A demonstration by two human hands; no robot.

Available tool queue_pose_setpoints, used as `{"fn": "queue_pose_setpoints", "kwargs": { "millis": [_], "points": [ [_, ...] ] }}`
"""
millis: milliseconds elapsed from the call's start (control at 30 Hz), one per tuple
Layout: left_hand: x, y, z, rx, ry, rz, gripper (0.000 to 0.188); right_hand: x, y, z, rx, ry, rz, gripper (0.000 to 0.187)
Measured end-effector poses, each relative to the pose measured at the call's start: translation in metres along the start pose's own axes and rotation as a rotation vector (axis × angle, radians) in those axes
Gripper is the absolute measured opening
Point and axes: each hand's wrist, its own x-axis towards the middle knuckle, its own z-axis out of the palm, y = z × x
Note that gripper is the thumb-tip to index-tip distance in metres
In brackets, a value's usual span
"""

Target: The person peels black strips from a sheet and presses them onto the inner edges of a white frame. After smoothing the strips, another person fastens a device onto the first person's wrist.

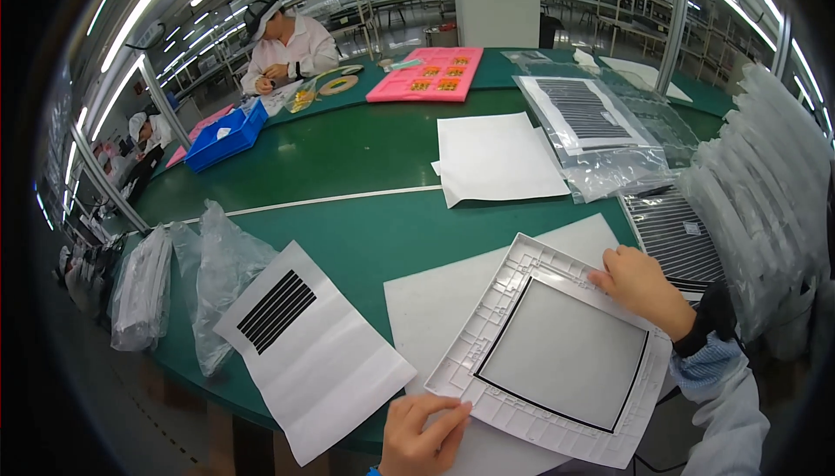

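A white plastic frame (452, 356) lies tilted in front of me, ribbed side up. Thin black strips (544, 405) line the left, near and right sides of its large rectangular opening. My right hand (645, 292) is closed at the frame's far right edge, thumb and curled fingers against the rim. By the near left corner, my left hand (422, 438) has thumb and forefinger pressed together; whatever is between them is too small to make out. Left of the frame rests a white sheet (326, 380) bearing several black strips (277, 312). A white board (417, 302) lies under the frame.
Clear plastic bags (228, 272) lie at the left edge. A tall stack of bagged parts (765, 198) stands right, beside striped sheets (678, 233). Beyond are white paper (496, 159), a pink tray (428, 76), a blue bin (228, 135) and a seated person (291, 48).
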Motion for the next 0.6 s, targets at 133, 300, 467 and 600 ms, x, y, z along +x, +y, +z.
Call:
{"fn": "queue_pose_setpoints", "kwargs": {
  "millis": [133, 300, 467, 600],
  "points": [
    [-0.030, 0.029, -0.005, -0.199, 0.000, -0.015, 0.005, 0.003, 0.020, 0.014, 0.103, 0.133, -0.236, 0.027],
    [-0.058, 0.031, 0.018, -0.170, -0.010, -0.088, 0.008, -0.007, -0.005, -0.057, 0.461, 0.041, -0.131, 0.025],
    [-0.061, 0.033, 0.012, -0.213, -0.074, -0.162, 0.009, -0.027, 0.035, -0.098, 0.927, 0.372, -0.048, 0.016],
    [-0.063, 0.031, 0.007, -0.679, -0.056, -0.312, 0.054, -0.091, 0.005, -0.095, 1.786, -0.036, 0.170, 0.036]
  ]
}}
